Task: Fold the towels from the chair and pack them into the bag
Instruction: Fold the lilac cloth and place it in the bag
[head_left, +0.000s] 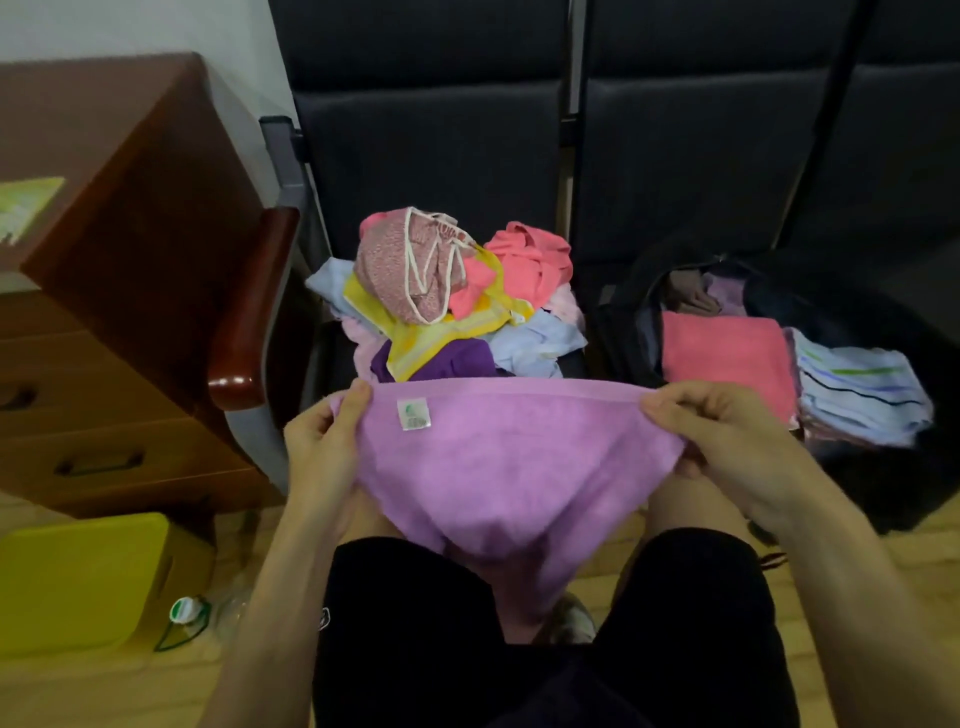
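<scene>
Lilac towel (498, 467) hangs over the lap, its top hem pinched at 9 o'clock by the left hand (324, 447) and at 3 o'clock by the right hand (727, 436); its lower end is hidden between the knees.

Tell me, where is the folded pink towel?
The folded pink towel lies in the open bag on the right chair seat, beside a striped blue towel.

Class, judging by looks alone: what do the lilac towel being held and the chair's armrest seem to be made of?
Lilac towel: probably terry cloth, matte and fuzzy, sagging softly between both hands, with a sewn label. Armrest: looks like varnished reddish wood, with a glossy highlight at its rounded end; could be a laminate.
</scene>
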